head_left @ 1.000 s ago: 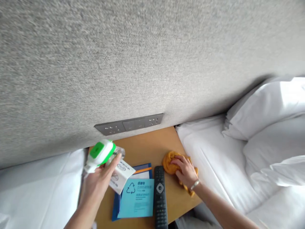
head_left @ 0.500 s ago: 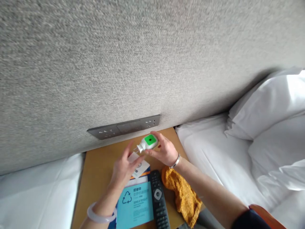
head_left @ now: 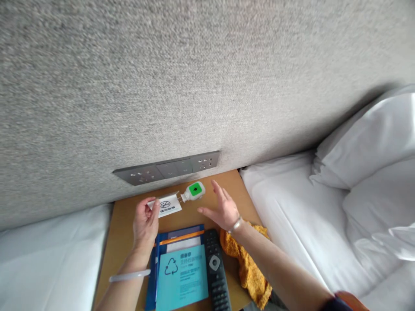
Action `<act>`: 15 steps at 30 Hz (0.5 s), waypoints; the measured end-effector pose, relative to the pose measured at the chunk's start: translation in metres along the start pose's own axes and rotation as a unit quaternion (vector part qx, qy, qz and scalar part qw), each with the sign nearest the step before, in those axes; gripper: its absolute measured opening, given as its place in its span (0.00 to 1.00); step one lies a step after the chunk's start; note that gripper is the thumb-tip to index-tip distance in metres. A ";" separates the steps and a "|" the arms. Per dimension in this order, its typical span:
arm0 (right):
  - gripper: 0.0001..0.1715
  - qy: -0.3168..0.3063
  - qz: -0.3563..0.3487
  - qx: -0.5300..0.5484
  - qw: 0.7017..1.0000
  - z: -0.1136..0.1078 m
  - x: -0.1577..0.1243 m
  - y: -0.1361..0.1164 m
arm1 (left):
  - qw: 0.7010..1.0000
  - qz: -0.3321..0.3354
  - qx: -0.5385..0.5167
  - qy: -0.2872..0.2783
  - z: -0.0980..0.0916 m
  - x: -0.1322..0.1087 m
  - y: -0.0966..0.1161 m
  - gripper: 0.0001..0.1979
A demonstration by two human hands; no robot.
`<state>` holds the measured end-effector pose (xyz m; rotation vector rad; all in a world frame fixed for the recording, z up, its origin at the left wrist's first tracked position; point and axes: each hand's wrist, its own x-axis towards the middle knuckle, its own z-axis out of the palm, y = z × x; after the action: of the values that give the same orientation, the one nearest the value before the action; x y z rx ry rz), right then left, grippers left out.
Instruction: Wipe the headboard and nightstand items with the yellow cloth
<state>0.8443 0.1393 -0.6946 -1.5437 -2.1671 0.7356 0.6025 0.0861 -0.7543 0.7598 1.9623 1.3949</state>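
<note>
While the left hand [head_left: 145, 221] pinches a white card [head_left: 168, 206] by its edge, the right hand [head_left: 223, 210] hovers spread and empty just beside the green-and-white device [head_left: 193, 191], which lies on the nightstand [head_left: 125, 220] between both hands, touching the card.

Daylight enters from right; pillow [head_left: 372, 142] glares white. Wall [head_left: 162, 86] slightly blurred; wide-angle bowing at edges. Shadows soft.

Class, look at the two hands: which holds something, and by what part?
The left hand pinches the white sign card by its left end. The right hand is open, holding nothing, beside the green-and-white device.
</note>
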 end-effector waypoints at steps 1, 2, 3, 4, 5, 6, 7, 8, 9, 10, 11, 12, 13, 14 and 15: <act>0.52 0.000 -0.008 -0.034 0.999 -0.011 -0.022 0.007 | 1.000 -0.008 -0.011 -0.004 -0.001 0.002 0.000 0.26; 0.47 -0.003 -0.017 -0.074 0.997 -0.020 -0.047 0.017 | 0.999 -0.020 -0.027 -0.010 -0.003 0.003 -0.001 0.29; 0.45 -0.007 -0.018 -0.111 0.994 -0.027 -0.072 0.029 | 0.999 -0.033 -0.041 -0.013 -0.005 0.004 -0.003 0.33; 0.43 -0.011 -0.023 -0.141 0.990 -0.031 -0.094 0.043 | 0.998 -0.045 -0.047 -0.010 -0.009 0.003 -0.005 0.37; 0.38 -0.020 -0.035 -0.160 0.986 -0.035 -0.112 0.057 | 0.997 -0.057 -0.045 -0.001 -0.014 0.000 -0.007 0.41; 0.34 -0.024 -0.043 -0.163 0.985 -0.038 -0.122 0.070 | 0.997 -0.066 -0.042 0.014 -0.020 -0.005 -0.008 0.44; 0.28 -0.015 -0.042 -0.154 0.987 -0.043 -0.125 0.078 | 0.995 -0.075 -0.046 0.036 -0.028 -0.014 -0.010 0.44; 0.25 0.007 -0.032 -0.137 0.990 -0.049 -0.120 0.079 | 0.993 -0.088 -0.057 0.060 -0.036 -0.025 -0.011 0.43; 0.23 0.045 -0.020 -0.114 0.992 -0.058 -0.108 0.072 | 0.988 -0.107 -0.076 0.080 -0.045 -0.038 -0.011 0.40; 0.22 0.092 -0.022 -0.092 0.991 -0.067 -0.090 0.056 | 0.982 -0.130 -0.097 0.094 -0.055 -0.053 -0.010 0.37; 0.22 0.137 -0.038 -0.080 0.987 -0.075 -0.067 0.031 | 0.976 -0.152 -0.112 0.108 -0.063 -0.068 -0.009 0.35; 0.23 0.169 -0.097 -0.072 0.978 -0.079 -0.041 -0.001 | 0.970 -0.172 -0.120 0.123 -0.071 -0.083 -0.007 0.34; 0.22 0.170 -0.196 -0.080 0.962 -0.078 -0.015 -0.037 | 0.966 -0.188 -0.120 0.134 -0.078 -0.098 -0.003 0.34; 0.22 0.137 -0.294 -0.106 0.940 -0.071 0.011 -0.074 | 0.964 -0.196 -0.116 0.140 -0.083 -0.111 0.000 0.34; 0.21 0.091 -0.376 -0.139 0.912 -0.058 0.036 -0.109 | 0.963 -0.201 -0.111 0.142 -0.088 -0.123 0.004 0.34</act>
<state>0.7852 0.1563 -0.5820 -0.7057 -2.5080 0.0261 0.6168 -0.0571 -0.7097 0.0495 1.9800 1.4911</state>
